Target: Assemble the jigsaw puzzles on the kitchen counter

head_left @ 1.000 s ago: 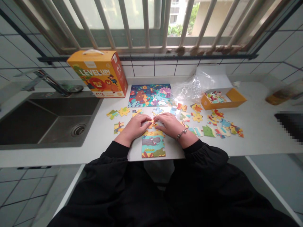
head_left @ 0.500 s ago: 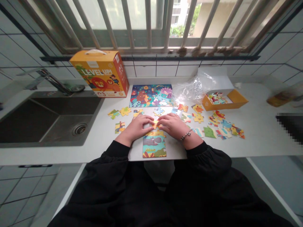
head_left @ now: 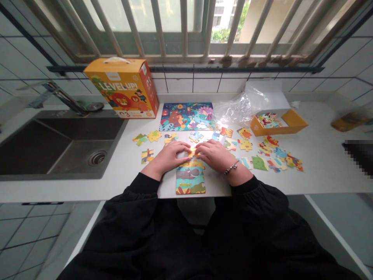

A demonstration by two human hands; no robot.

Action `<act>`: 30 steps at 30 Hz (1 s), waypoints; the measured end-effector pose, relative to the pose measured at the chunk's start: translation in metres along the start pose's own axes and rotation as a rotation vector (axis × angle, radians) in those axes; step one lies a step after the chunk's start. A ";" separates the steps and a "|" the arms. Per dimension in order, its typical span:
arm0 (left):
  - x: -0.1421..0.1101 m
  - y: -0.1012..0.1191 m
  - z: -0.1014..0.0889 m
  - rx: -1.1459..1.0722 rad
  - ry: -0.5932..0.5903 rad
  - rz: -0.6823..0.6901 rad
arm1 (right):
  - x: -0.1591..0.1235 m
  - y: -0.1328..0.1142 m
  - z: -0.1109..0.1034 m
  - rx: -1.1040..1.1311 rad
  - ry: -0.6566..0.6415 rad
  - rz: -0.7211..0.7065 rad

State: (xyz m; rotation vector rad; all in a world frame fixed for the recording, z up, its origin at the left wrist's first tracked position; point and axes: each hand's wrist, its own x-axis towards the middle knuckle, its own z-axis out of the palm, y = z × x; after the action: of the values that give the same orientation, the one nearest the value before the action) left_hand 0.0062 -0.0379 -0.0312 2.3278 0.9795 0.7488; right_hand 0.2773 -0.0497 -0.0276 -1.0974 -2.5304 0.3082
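Observation:
Both of my hands meet over a yellow puzzle piece point(head_left: 192, 152) on the white counter. My left hand point(head_left: 171, 154) has its thumb and fingers closed on the piece's left side. From the other side, my right hand point(head_left: 215, 154) grips it, fingers bent; a beaded bracelet circles that wrist. Just below lies a joined puzzle section point(head_left: 190, 179) showing a grey hippo in water, its top edge partly under my fingers. Loose puzzle pieces lie around, such as a tree piece point(head_left: 147, 156) on the left and a green piece point(head_left: 259, 163) on the right.
A finished-looking dark blue puzzle picture point(head_left: 186, 116) lies behind my hands. An orange carton point(head_left: 121, 89) stands beside the sink point(head_left: 67, 147). Crumpled clear plastic point(head_left: 236, 109) and an open orange box point(head_left: 279, 124) holding pieces are at the back right.
My hands stay on the yellow piece with hardly any movement. The whole view has shifted slightly; the loose pieces lie as before.

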 end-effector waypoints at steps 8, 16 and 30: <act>-0.001 0.004 -0.003 0.011 -0.044 -0.014 | -0.007 0.003 0.000 -0.005 0.011 -0.037; 0.000 -0.002 -0.001 0.016 -0.071 0.023 | -0.013 -0.002 0.002 -0.078 -0.018 -0.028; 0.000 0.001 -0.001 0.023 -0.056 0.008 | -0.014 -0.003 0.003 0.000 0.053 -0.033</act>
State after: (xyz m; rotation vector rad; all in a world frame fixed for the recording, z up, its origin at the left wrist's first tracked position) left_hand 0.0066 -0.0381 -0.0300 2.3603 0.9592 0.6747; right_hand 0.2827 -0.0623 -0.0322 -1.0491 -2.4991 0.2668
